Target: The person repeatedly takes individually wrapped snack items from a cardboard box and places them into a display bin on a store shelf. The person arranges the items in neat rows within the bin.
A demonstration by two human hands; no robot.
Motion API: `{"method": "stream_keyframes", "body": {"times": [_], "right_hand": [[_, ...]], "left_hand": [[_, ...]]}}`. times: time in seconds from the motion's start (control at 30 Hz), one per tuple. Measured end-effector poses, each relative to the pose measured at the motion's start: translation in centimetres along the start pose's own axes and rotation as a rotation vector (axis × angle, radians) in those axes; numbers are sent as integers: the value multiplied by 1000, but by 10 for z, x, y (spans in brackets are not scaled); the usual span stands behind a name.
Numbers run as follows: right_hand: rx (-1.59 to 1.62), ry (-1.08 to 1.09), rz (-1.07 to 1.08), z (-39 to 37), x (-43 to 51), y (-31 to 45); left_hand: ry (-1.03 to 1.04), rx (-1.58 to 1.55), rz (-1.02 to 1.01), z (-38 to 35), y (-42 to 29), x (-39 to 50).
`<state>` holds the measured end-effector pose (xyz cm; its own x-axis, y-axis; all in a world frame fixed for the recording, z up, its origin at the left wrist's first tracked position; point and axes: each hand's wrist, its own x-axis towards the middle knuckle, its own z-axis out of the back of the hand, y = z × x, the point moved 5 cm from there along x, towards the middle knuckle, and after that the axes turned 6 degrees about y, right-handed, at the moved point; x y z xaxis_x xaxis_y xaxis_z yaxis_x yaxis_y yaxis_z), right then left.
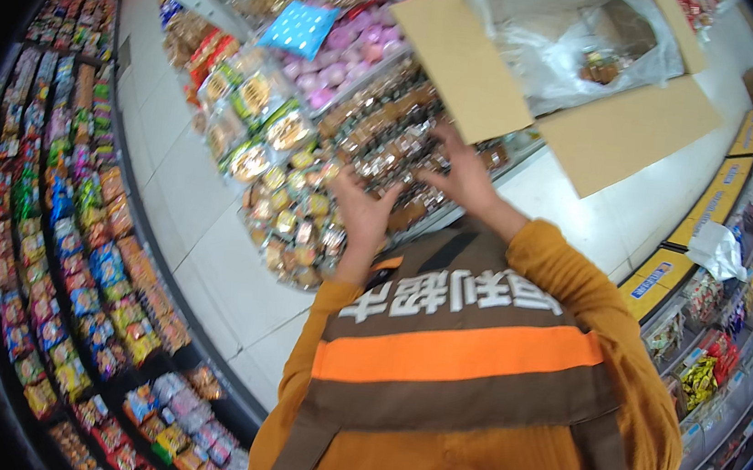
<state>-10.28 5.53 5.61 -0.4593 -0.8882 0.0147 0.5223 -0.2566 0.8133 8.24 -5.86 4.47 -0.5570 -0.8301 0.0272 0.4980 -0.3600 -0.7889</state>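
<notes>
Before me, brown snack packets in clear, shiny wrapping (385, 150) lie in close rows on a display. My left hand (362, 209) rests at the border between these rows and a heap of small yellow-labelled packets (297, 202). Its thumb and fingers are spread, and the fingertips touch packets. Over the right part of the brown rows reaches my right hand (462, 175), fingers apart, with no packet visible in its grasp. An open cardboard box (476, 73) stands just beyond it, lined with a clear plastic bag (515, 29); some brown packets (600, 67) show inside.
Purple round goods (331, 72) fill a clear bin behind the rows, with a blue spotted pouch (300, 29) on top. Large green-edged packs (258, 119) lie to the left. Stocked shelves (75, 224) curve along the left aisle, and more shelving (712, 318) stands at right.
</notes>
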Motion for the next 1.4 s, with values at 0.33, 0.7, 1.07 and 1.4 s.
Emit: {"method": "stream_keyframes", "body": {"times": [0.33,0.7,1.07,1.4], "right_hand": [[672,690,-137,261,-67,81],[-881,541,-714,343,115,-183],[-947,351,-845,324,98,-229],[-801,317,-865,316,105,-238]], "left_hand": [[151,37,-59,33,-49,-27],[223,-173,-179,-9,-127,-12],[169,-239,-66,-34,-120,-12],[134,-259,-75,-43,-120,-7]]}}
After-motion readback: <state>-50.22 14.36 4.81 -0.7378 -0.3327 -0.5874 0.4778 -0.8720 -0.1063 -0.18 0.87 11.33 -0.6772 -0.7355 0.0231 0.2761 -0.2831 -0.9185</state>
